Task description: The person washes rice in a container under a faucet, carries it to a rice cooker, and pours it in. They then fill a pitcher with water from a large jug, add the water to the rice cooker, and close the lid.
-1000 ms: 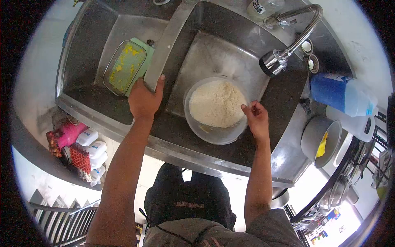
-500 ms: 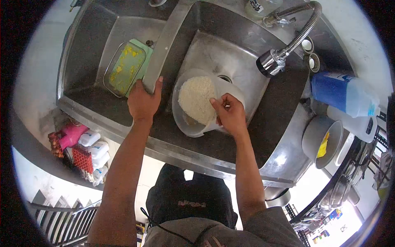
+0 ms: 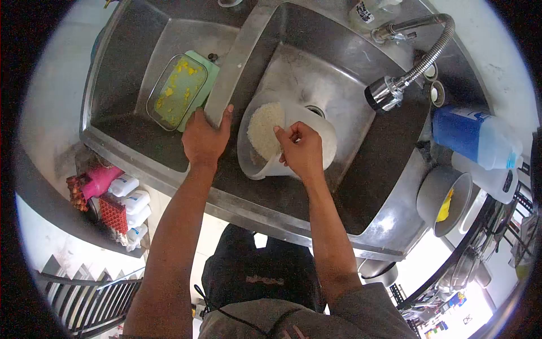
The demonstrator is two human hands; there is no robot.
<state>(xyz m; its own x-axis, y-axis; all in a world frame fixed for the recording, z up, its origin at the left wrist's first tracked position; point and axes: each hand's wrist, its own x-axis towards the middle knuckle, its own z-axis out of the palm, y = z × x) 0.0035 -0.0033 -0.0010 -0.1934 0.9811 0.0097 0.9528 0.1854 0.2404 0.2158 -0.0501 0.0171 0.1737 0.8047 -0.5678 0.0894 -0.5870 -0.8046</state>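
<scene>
In the right basin of the steel sink stands a translucent white container (image 3: 247, 151) with white grains (image 3: 263, 130), like rice, inside. My right hand (image 3: 299, 148) is closed on the near rim of this container, fingertips pinched above the grains. My left hand (image 3: 206, 135) rests on the steel divider (image 3: 228, 79) between the two basins, thumb and fingers apart, holding nothing. Left of it, in the left basin, a wire-rimmed tray (image 3: 179, 93) with yellow bits lies over a green board (image 3: 210, 68).
A flexible faucet (image 3: 385, 93) hangs over the right basin. On the right stand a blue liquid jug (image 3: 460, 131) and a grey pot (image 3: 432, 195) with something yellow. White bottles (image 3: 135, 202) and a red crate (image 3: 113, 214) sit low at left.
My right hand has moved left, and the container has turned or tilted, so less of the grains shows. The view has shifted slightly. My left hand stays on the divider.
</scene>
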